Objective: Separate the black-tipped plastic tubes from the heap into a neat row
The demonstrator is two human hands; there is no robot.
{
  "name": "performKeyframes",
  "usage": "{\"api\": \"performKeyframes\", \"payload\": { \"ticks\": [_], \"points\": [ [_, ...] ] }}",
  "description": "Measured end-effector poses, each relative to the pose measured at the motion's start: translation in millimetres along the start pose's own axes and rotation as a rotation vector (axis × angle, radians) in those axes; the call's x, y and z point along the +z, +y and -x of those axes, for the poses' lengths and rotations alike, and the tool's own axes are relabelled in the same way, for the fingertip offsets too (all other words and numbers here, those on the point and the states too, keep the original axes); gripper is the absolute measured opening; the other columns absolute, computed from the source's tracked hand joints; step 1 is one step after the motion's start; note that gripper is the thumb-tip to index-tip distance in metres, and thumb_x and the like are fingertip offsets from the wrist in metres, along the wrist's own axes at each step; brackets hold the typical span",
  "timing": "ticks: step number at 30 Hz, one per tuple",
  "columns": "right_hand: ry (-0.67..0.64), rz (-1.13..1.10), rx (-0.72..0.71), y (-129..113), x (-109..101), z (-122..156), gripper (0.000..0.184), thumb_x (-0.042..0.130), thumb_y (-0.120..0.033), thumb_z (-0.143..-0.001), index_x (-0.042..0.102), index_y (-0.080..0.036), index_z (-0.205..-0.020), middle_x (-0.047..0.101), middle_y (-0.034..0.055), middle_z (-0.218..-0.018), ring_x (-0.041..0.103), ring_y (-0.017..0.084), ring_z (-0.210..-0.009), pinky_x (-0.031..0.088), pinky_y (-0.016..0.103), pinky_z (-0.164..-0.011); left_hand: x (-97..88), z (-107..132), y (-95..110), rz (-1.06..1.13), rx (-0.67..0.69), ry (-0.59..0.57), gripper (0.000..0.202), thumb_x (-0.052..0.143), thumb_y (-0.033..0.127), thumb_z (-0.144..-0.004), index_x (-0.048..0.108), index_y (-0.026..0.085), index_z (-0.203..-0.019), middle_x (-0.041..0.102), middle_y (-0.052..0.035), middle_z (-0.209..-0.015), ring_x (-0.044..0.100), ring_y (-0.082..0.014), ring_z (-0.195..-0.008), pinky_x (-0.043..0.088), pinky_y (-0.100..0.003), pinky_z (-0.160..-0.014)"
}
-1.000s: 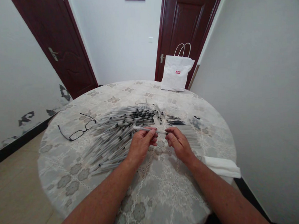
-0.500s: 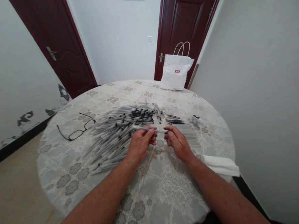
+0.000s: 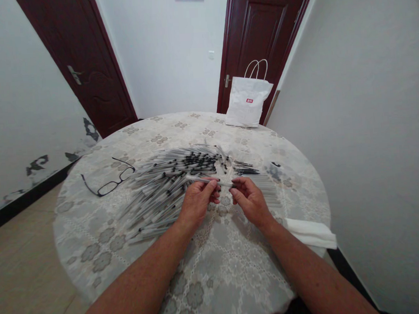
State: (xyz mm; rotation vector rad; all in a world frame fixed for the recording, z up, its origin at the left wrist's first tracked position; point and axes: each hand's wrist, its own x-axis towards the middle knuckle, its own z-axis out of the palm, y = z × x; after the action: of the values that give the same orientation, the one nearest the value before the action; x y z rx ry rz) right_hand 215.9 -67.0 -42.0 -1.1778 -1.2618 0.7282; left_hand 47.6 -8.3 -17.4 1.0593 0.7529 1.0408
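A slim, clear-grey pen [image 3: 197, 178] lies pinched between the thumb and fingers of my left hand [image 3: 197, 198], pointing right. At its right end my right hand [image 3: 248, 199] has thumb and fingertips around the dark tip; the exact contact is too small to make out. Left of and behind my hands spreads a big pile of similar pens [image 3: 151, 189], many with black ends. Beyond my right hand lie several thin black rods [image 3: 245, 169]. Beside that hand is a row of clear tubes [image 3: 270, 191], partly hidden by it.
The round table has a flowered cloth [image 3: 191, 262]. Black-framed glasses [image 3: 108, 186] lie at the left, a white paper bag [image 3: 248, 100] stands at the back right, and a folded white strip [image 3: 311, 232] rests by the right edge. A small black piece [image 3: 275, 164] lies at the right.
My right thumb has moved lower, and the gap between it and the index finger at the pen's tip is wider. The left hand keeps its hold. The view has shifted slightly.
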Motion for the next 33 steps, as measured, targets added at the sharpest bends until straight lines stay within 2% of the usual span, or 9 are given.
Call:
{"api": "performKeyframes", "payload": {
  "ticks": [3, 5, 8, 13, 17, 24, 28, 31, 33],
  "points": [
    [-0.017, -0.004, 0.016, 0, 0, 0, 0.032, 0.053, -0.044, -0.098, 0.056, -0.022, -0.121, 0.068, 0.0029, -0.090, 0.060, 0.012, -0.061, 0.049, 0.026, -0.058, -0.3, 0, 0, 0.000, -0.001, -0.014, 0.039, 0.076, 0.045, -0.078, 0.071, 0.014, -0.100, 0.069, -0.0054, -0.084, 0.062, -0.0137, -0.066, 0.055, -0.025, -0.055],
    [-0.014, 0.058, 0.018, -1, 0, 0, 0.029, 0.050, -0.044, -0.099, 0.061, -0.021, -0.113, 0.069, 0.0023, -0.083, 0.059, 0.012, -0.058, 0.048, 0.025, -0.057, -0.9, -1, -1, -0.010, 0.001, -0.015, 0.038, 0.076, 0.046, -0.079, 0.071, 0.015, -0.099, 0.069, -0.0048, -0.083, 0.063, -0.0140, -0.066, 0.055, -0.025, -0.056],
    [0.014, 0.131, -0.015, -3, -1, -1, 0.020, 0.058, -0.039, -0.096, 0.066, -0.021, -0.101, 0.068, 0.0011, -0.078, 0.061, 0.013, -0.061, 0.048, 0.025, -0.059, -2.1, -1, -3, -0.034, 0.019, -0.001, 0.037, 0.074, 0.048, -0.081, 0.070, 0.015, -0.099, 0.069, -0.0041, -0.082, 0.063, -0.0138, -0.066, 0.055, -0.025, -0.059],
    [0.011, 0.135, -0.078, -3, -1, 0, 0.013, 0.064, -0.031, -0.091, 0.067, -0.021, -0.098, 0.065, -0.0004, -0.076, 0.061, 0.014, -0.066, 0.048, 0.026, -0.063, -1.1, -3, -5, 0.033, 0.034, 0.009, 0.035, 0.070, 0.048, -0.086, 0.064, 0.015, -0.098, 0.070, -0.0057, -0.083, 0.070, -0.0181, -0.079, 0.060, -0.032, -0.074],
    [-0.048, 0.172, -0.120, -1, -1, -1, 0.013, 0.063, -0.031, -0.092, 0.069, -0.022, -0.099, 0.065, 0.0011, -0.081, 0.059, 0.014, -0.068, 0.047, 0.026, -0.062, 1.0, -3, -5, 0.184, -0.016, -0.037, 0.033, 0.070, 0.045, -0.087, 0.055, 0.019, -0.099, 0.072, -0.0058, -0.093, 0.074, -0.0208, -0.084, 0.062, -0.037, -0.077],
    [-0.065, 0.322, -0.118, -9, -4, -2, 0.022, 0.057, -0.036, -0.095, 0.072, -0.022, -0.104, 0.071, 0.0039, -0.088, 0.062, 0.016, -0.074, 0.048, 0.027, -0.067, 0.0, -2, -3, 0.205, -0.021, -0.040, 0.032, 0.068, 0.046, -0.088, 0.049, 0.022, -0.099, 0.071, -0.0011, -0.092, 0.075, -0.0202, -0.081, 0.062, -0.042, -0.077],
    [0.068, 0.493, -0.115, -25, -33, -18, 0.028, 0.055, -0.041, -0.095, 0.073, -0.021, -0.102, 0.073, 0.0058, -0.089, 0.064, 0.019, -0.077, 0.049, 0.030, -0.072, 0.2, -1, 1, 0.210, -0.039, -0.054, 0.034, 0.067, 0.049, -0.089, 0.046, 0.023, -0.097, 0.073, -0.0019, -0.090, 0.076, -0.0212, -0.080, 0.061, -0.043, -0.080],
    [0.207, 0.669, -0.085, -37, -77, -41, 0.030, 0.055, -0.041, -0.092, 0.075, -0.019, -0.098, 0.075, 0.0077, -0.090, 0.065, 0.022, -0.080, 0.049, 0.033, -0.077, 0.7, 0, 3, 0.211, -0.051, -0.060, 0.035, 0.067, 0.049, -0.088, 0.046, 0.023, -0.095, 0.073, -0.0008, -0.086, 0.077, -0.0217, -0.079, 0.061, -0.044, -0.079],
    [0.353, 0.793, -0.071, -39, -109, -57, 0.031, 0.055, -0.039, -0.090, 0.076, -0.017, -0.100, 0.076, 0.0096, -0.093, 0.066, 0.023, -0.083, 0.049, 0.035, -0.080, 1.0, 1, 2, 0.209, -0.052, -0.067, 0.034, 0.067, 0.049, -0.089, 0.045, 0.023, -0.094, 0.072, -0.0001, -0.084, 0.077, -0.0223, -0.078, 0.062, -0.043, -0.078]
  ]
}}
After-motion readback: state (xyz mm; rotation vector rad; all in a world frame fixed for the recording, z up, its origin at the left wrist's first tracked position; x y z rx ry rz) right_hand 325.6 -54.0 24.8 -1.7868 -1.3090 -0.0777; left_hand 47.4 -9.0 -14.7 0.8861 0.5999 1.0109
